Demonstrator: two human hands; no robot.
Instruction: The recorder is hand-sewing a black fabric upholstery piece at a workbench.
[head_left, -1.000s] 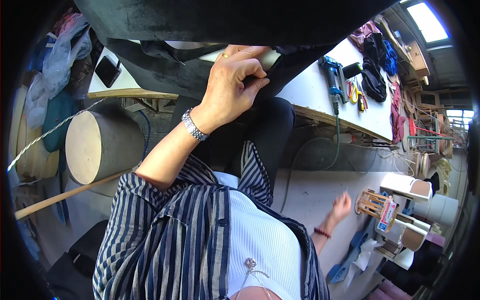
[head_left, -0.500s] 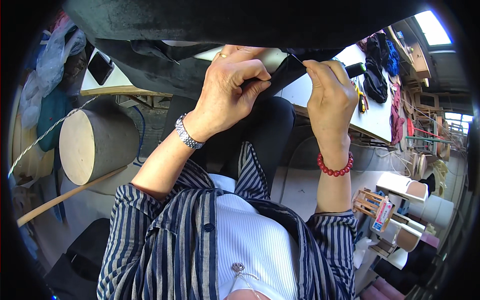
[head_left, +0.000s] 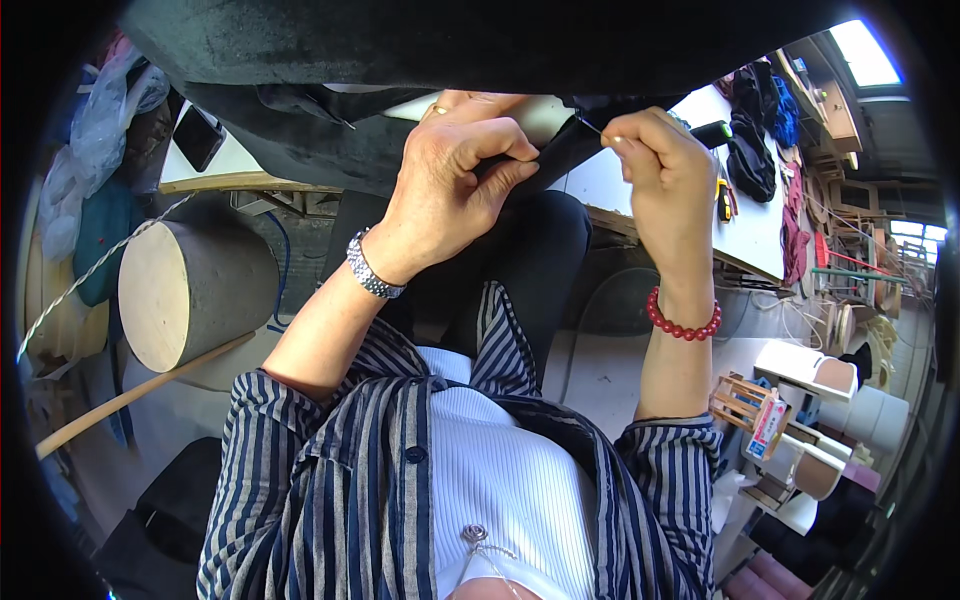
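Note:
Black fabric (head_left: 420, 45), apparently a padded cover, spans the top of the view. At its lower fold my left hand (head_left: 450, 175) is closed, thumb and forefinger pinched at the edge of the dark cloth, the other fingers partly hidden behind. A thin needle (head_left: 590, 125) sticks out from the fingertips of my right hand (head_left: 665, 185), pointing up and left toward the fabric. Between the two hands lies a dark rolled edge. Whether thread runs from the needle is too fine to tell.
A white-topped table (head_left: 740, 230) holds yellow-and-black pliers (head_left: 726, 200) and a dark bundle of cloth (head_left: 750, 140). On the left, a phone-like black slab (head_left: 200, 138) rests near the table edge. Below stand a large round drum (head_left: 200, 290) and a wooden pole (head_left: 140, 400).
My right hand has turned at the wrist and its forearm has shifted slightly right, the needle still between its fingers. My left hand has barely moved.

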